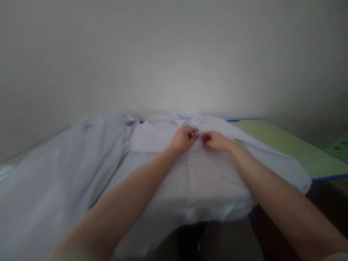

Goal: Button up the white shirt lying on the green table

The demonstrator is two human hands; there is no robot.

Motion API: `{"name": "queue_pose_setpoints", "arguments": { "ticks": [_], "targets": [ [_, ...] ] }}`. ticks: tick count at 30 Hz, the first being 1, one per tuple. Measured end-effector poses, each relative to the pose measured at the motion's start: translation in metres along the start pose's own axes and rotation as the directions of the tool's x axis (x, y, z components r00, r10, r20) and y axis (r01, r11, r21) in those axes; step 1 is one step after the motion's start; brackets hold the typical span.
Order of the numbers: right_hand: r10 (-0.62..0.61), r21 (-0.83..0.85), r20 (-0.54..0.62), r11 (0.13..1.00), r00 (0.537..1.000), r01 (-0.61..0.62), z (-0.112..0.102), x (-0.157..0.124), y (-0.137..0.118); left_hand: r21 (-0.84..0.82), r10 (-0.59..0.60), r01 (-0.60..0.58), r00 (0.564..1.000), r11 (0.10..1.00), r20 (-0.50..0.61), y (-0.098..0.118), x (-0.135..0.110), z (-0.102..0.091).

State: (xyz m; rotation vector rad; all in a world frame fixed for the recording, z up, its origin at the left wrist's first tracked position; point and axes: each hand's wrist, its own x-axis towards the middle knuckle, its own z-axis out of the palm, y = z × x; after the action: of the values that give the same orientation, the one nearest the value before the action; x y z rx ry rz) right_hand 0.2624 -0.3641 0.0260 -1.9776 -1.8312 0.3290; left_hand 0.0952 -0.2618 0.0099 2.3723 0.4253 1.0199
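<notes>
A white button-up shirt (195, 177) lies flat on the table, collar toward the wall and front placket facing up. My left hand (184, 139) and my right hand (216, 140) meet at the placket just below the collar (187, 116). Both hands have fingers curled in a pinch on the shirt's fabric there, fingertips almost touching each other. What exactly sits between the fingertips is too small to make out. The shirt's hem hangs over the table's near edge.
More white cloth (62, 170) lies heaped over the table's left side. The green tabletop with a blue edge (299, 148) shows bare at the right. A plain pale wall (174, 54) stands right behind the table. A second green surface (338, 146) sits at far right.
</notes>
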Motion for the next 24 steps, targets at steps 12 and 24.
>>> {"name": "queue_pose_setpoints", "arguments": {
  "ticks": [12, 24],
  "targets": [
    [0.711, -0.151, -0.118, 0.677, 0.694, -0.72, -0.113, -0.075, 0.129, -0.221, 0.221, -0.134, 0.874, 0.966, 0.433, 0.012, -0.014, 0.007],
    [0.863, 0.611, 0.281, 0.177, 0.421, -0.772, -0.142, -0.142, 0.115, 0.236, 0.11, -0.246, 0.875, 0.94, 0.471, 0.031, -0.015, 0.004]
  ]
}}
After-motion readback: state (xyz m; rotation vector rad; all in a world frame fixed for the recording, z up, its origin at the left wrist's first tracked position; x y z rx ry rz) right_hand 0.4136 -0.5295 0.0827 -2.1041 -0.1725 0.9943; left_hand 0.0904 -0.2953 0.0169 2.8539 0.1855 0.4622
